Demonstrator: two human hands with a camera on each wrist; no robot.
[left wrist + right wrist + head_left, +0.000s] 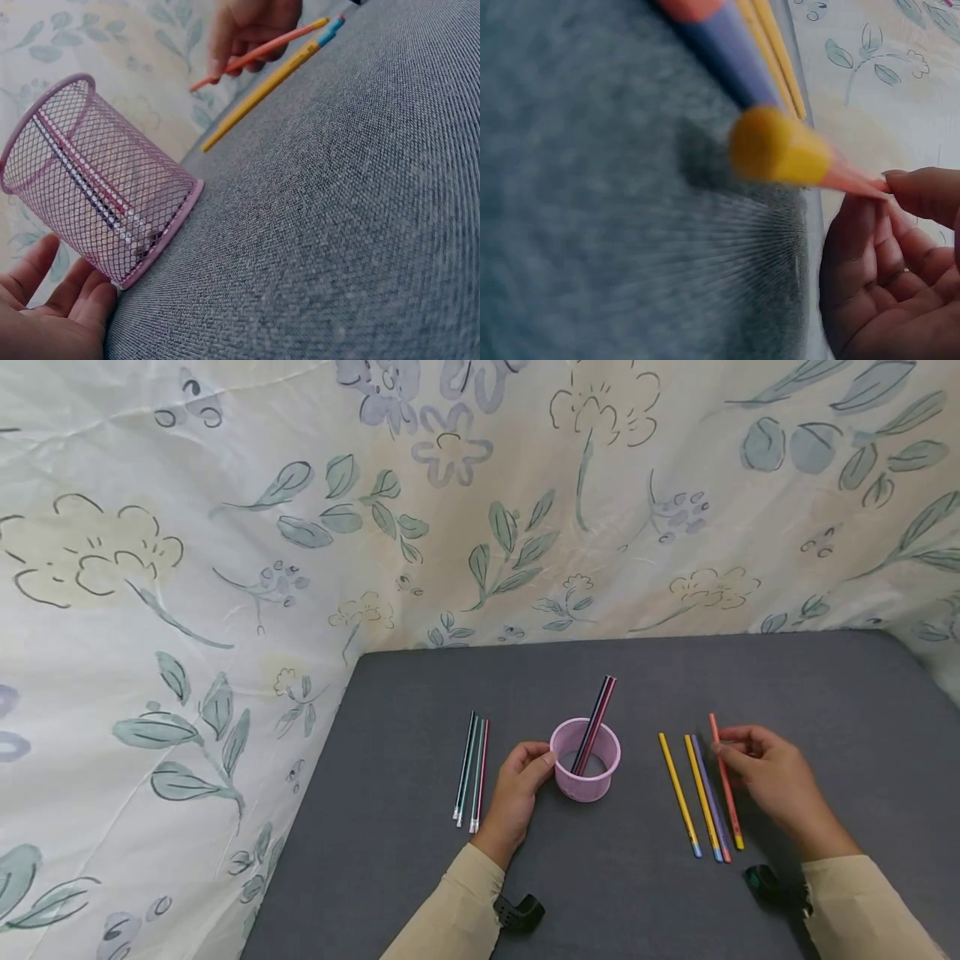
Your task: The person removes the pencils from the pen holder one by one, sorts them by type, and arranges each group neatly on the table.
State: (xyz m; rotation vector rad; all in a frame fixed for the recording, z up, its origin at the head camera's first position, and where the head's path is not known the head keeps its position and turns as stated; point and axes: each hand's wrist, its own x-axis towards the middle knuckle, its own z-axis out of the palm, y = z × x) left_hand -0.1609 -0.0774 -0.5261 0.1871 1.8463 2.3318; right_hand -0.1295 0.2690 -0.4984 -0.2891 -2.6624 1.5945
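Observation:
A pink mesh pencil cup (583, 789) stands upright with a dark pencil (592, 723) and a dark red one (602, 714) leaning inside. My left hand (516, 785) rests against the cup's left side, and in the left wrist view its relaxed fingers (56, 300) lie beside the mesh near the base. On the right, my right hand (772, 772) pinches an orange-red pencil (724, 785) between thumb and fingers. The right wrist view has its yellow end (769, 146) close to the camera. Left of it lie a purple pencil (708, 785) and two yellow pencils (678, 795).
Several dark, teal and red pencils (470, 772) with whitish ends lie side by side left of the cup. All of this is on a dark grey cloth-covered table (600, 893). A flower-print curtain (480, 527) hangs behind and along the left side.

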